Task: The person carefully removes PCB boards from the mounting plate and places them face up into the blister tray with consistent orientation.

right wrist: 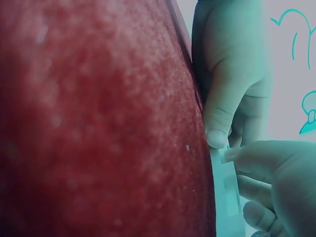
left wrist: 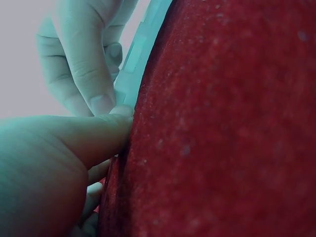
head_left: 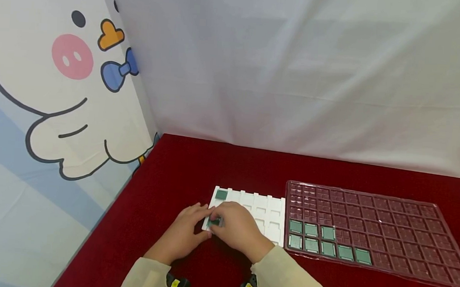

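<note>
My right hand [head_left: 236, 226] reaches over the front left pocket of a white tray [head_left: 265, 202], its thumb and fingers pinching a small green chip [head_left: 213, 222] with pale edges. My left hand [head_left: 185, 230] grips the tray's left front corner, the thumb at the front edge and the fingers along the left side. In the left wrist view, the left thumb [left wrist: 111, 123] presses the tray's rim close to the right hand's fingertips. Another green chip [head_left: 221, 195] lies in the tray's back left pocket. The fingers hide part of the pinched chip.
A clear plastic tray [head_left: 390, 232] with many pockets lies just right of the white one. Several green chips [head_left: 328, 249] sit in its two front rows on the left. Both trays lie on a red cloth [head_left: 164, 179], with a white curtain [head_left: 297, 77] behind.
</note>
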`<state>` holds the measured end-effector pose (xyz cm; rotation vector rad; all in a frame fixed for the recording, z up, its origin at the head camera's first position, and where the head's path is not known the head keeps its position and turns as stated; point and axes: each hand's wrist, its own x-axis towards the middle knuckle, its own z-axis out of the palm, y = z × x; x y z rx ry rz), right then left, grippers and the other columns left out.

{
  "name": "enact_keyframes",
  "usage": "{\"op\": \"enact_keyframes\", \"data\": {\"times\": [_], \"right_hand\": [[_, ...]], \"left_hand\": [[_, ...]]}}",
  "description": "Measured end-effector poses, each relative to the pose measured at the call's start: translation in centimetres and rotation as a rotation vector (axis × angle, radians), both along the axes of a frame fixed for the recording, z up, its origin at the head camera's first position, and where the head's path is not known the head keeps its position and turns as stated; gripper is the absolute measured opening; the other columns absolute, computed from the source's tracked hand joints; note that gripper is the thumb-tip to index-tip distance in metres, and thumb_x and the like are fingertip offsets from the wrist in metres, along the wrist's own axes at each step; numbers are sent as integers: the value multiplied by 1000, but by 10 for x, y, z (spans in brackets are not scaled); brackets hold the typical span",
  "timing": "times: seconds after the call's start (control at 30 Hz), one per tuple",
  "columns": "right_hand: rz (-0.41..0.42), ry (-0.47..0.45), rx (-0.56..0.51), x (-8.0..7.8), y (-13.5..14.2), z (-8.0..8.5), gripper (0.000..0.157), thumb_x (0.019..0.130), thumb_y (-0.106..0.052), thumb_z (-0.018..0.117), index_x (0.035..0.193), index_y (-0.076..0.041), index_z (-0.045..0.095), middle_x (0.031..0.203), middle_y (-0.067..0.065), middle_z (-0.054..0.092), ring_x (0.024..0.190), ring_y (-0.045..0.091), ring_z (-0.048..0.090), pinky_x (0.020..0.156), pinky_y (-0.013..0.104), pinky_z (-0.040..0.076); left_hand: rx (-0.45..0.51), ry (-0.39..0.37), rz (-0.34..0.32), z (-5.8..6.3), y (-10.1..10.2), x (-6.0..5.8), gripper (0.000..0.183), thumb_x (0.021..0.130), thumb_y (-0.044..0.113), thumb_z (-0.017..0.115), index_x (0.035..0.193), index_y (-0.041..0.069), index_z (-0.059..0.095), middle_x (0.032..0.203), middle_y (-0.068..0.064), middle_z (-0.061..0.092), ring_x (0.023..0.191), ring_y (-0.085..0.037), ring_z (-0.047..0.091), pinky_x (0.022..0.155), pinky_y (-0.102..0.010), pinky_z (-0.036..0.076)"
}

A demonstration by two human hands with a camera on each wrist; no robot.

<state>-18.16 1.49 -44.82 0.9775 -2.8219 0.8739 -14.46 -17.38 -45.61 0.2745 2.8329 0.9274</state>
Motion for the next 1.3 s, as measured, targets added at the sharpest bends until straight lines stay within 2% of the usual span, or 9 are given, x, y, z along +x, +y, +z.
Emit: {"op": "enact_keyframes", "data": {"times": [0.47,0.9,1.3], "right_hand": [[18,59,18,6,3,9,11,88,-23,82,94,-15,79,97,-5,74,96,13,67,89,34,56],[-7,-1,-10,19,24,15,9,87,-24,83,93,-18,78,99,-8,73,99,14,66,88,37,56],[-12,24,2,23,38,22,11,88,-25,82,94,-18,77,101,-6,73,100,15,66,90,38,55]], "left_hand": [[10,9,-2,-1,-1,1,61,96,21,76,152,23,54,159,-6,45,152,-33,28,118,-61,28],[-5,16,-9,2,0,0,65,93,19,79,153,21,53,159,-7,45,151,-34,29,119,-59,29],[-14,-8,4,3,2,1,66,93,21,79,154,23,52,160,-5,44,151,-33,29,118,-59,29]]}}
